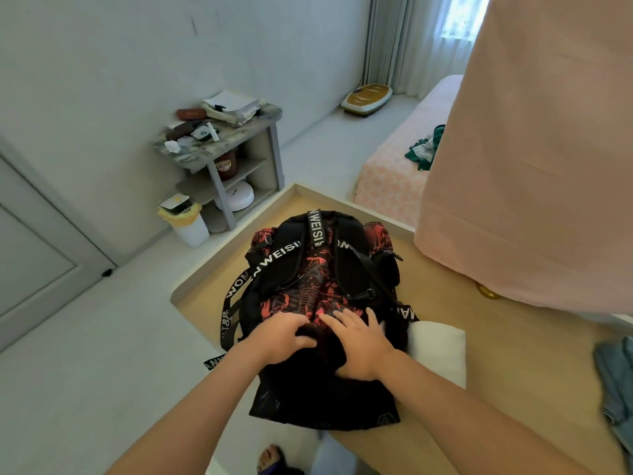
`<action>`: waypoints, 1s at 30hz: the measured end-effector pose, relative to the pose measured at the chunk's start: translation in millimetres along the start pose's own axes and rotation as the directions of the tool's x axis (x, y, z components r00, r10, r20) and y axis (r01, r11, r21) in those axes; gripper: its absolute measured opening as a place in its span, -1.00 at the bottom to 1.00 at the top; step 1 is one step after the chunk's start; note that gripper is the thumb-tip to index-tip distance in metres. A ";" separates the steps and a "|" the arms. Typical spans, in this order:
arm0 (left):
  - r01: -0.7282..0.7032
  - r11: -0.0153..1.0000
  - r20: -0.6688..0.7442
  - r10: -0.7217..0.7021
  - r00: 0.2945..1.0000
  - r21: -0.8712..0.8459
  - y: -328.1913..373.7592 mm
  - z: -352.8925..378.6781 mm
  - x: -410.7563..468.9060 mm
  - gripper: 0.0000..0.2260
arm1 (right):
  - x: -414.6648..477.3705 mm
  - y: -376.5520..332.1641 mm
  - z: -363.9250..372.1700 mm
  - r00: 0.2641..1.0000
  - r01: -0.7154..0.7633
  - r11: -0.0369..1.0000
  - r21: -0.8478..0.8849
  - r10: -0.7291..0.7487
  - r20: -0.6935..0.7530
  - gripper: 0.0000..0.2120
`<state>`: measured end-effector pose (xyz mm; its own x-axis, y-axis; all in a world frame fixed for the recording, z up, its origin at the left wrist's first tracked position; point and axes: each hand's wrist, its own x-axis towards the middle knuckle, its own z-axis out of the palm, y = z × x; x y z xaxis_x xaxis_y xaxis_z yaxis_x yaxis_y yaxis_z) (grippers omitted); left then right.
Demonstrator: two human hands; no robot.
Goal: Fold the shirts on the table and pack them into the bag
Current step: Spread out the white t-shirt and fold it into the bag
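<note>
- Head view: we look down at a light wooden table whose left corner juts over pale floor.
- Our black and red backpack lies near that left edge, lettered straps spilling over the side.
- A dark folded shirt sits at the bag's near end, just under our hands.
- Our left hand curls its fingers into the dark cloth; our right hand presses flat and spread on it.
- A white folded shirt touches the bag's right side; blue cloth lies well apart at the right edge.
- A pink hanging cloth blocks the far right of the table.
</note>
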<state>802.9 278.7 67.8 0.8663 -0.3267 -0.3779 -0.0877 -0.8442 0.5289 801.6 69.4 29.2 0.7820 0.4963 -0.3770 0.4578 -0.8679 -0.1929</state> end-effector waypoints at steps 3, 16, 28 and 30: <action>0.008 0.992 -0.310 -0.047 0.949 -0.127 15.9 -34.3 3.6 -0.80 | 3.9 -1.6 -16.3 0.973 0.040 0.947 0.320 0.036 -0.229 -0.11; 0.031 0.993 -0.014 -0.033 0.999 -0.116 0.0 -164.0 63.0 -0.76 | 48.5 49.7 -147.7 0.831 -0.139 0.610 0.780 0.500 -0.242 -0.75; -0.249 0.573 -0.124 0.533 0.837 0.781 -43.9 -64.3 91.4 -0.46 | 122.9 54.2 -149.0 0.593 -0.358 0.439 0.824 0.789 -0.162 -0.60; -0.120 0.648 -0.125 0.319 0.940 0.752 -62.5 -71.0 98.2 -0.24 | 128.8 58.2 -132.3 0.621 -0.436 0.680 0.589 0.701 -0.350 -0.42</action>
<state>928.4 329.6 51.6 0.8473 -0.5231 -0.0918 -0.5308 -0.8275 -0.1832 984.9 85.7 89.3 0.9548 -0.2926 -0.0528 -0.2789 -0.8196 -0.5005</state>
